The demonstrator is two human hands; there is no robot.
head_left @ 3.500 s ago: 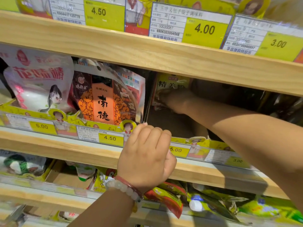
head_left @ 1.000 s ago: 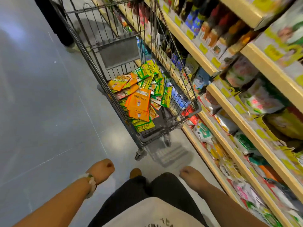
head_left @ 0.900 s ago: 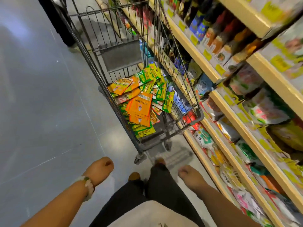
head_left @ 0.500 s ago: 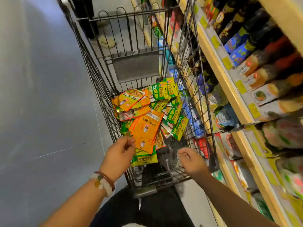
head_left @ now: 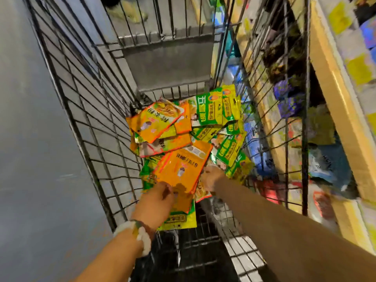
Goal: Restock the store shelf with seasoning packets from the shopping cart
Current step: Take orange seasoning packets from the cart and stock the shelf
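We looked down into the grey wire-mesh shopping cart (head_left: 85, 110), where a loose heap of flat orange, yellow and green foil seasoning packets (head_left: 205, 127) lay piled against its far end, below a blank grey panel (head_left: 166, 66) on the cart's end wall. Our left hand (head_left: 156, 200), with a bracelet of pale beads (head_left: 140, 235) at the wrist, reached to the near edge of a large orange seasoning packet (head_left: 183, 167) that lay on top of the heap; the fingers curled at that edge and seemed to pinch it, though the blur kept us from being sure. Our right hand (head_left: 211, 178) was down in the pile just beside the same orange packet, at its right edge and touching the green packets there; we could not tell whether its fingers were spread or closed on anything, since they were buried among the packets. To the right, just outside the cart's wire side, ran the pale wooden store shelf (head_left: 341, 110) with yellow price labels (head_left: 356, 70) along its edge and blurred packaged goods beneath. Grey floor (head_left: 30, 159) lay to the left.
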